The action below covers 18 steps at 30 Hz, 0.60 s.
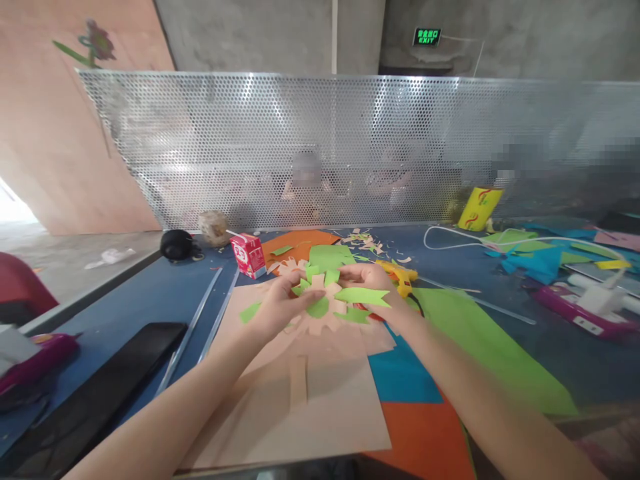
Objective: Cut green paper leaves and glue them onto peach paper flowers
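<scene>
A paper flower (319, 307) of peach and green cut strips, with a round green middle, is held between my two hands above a peach sheet (340, 407). My left hand (283, 300) pinches its left side, thumb pointing across the top. On the far right side, the fingers of my right hand (367, 280) are closed on the strips, partly hidden by the green paper. One long green strip (363, 296) sticks out over my right hand. Beyond the flower lies another green paper piece (330, 255).
A red drink box (248, 255) with a straw stands left of the hands. A yellow glue gun (399, 277) lies to the right, near a green sheet (485, 340). Paper scraps (370, 242) litter the back, before a perforated metal screen (225, 147). Clear sticks (190, 330) lie at left.
</scene>
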{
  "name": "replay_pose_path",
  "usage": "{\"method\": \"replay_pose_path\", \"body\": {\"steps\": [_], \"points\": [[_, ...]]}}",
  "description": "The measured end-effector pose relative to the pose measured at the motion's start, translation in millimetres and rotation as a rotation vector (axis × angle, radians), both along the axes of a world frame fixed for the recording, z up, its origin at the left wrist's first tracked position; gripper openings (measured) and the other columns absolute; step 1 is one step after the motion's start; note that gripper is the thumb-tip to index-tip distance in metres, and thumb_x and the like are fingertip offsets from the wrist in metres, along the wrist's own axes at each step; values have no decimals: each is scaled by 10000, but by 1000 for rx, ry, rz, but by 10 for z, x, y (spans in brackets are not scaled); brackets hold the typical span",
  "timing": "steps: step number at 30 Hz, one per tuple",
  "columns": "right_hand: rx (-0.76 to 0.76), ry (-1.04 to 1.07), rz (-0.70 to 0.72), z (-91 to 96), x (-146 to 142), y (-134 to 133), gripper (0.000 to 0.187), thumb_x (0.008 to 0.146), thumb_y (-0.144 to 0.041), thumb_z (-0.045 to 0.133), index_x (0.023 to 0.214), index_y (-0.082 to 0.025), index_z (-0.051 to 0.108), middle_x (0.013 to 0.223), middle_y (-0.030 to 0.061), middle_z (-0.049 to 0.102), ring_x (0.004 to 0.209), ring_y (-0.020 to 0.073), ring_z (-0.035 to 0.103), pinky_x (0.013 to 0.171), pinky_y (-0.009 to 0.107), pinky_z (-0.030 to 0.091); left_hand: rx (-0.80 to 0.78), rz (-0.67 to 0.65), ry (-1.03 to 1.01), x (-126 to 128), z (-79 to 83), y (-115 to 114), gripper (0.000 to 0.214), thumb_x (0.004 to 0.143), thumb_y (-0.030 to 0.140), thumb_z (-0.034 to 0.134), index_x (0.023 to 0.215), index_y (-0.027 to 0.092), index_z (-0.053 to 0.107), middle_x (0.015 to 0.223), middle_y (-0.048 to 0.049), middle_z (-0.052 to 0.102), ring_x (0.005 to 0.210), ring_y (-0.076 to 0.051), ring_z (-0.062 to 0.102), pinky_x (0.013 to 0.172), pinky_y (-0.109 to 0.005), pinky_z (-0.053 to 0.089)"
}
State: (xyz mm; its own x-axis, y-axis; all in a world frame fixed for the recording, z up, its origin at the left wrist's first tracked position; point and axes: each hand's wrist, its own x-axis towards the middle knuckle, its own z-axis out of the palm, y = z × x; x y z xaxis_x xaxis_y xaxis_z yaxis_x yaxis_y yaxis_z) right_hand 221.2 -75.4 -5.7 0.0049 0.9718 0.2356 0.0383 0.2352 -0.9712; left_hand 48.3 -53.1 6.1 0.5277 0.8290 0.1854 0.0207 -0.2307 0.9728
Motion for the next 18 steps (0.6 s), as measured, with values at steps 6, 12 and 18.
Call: {"method": "replay_pose_path", "body": {"steps": [6,12,18], "points": [[-127,160,115,27,-12,-68,280,522,-185,690,799,-190,656,724,20,670,597,139,606,536,235,477,29,15,-18,-24,-66,49,300,653,308,637,893,168,523,764,4,572,602,-87,549,523,-199,433],[-82,-20,92,61,45,-92,168,701,-345,587,754,-192,632,674,2,635,521,94,564,472,198,432,25,-5,-54,-31,-67,58,281,664,320,624,876,165,523,715,13,556,568,-77,530,502,-191,415],[-62,-170,53,82,79,-37,226,694,-377,596,802,-179,611,761,24,640,683,112,598,621,212,452,18,21,48,-11,-37,39,341,605,329,663,872,157,541,673,19,562,530,-81,522,469,-193,392]]}}
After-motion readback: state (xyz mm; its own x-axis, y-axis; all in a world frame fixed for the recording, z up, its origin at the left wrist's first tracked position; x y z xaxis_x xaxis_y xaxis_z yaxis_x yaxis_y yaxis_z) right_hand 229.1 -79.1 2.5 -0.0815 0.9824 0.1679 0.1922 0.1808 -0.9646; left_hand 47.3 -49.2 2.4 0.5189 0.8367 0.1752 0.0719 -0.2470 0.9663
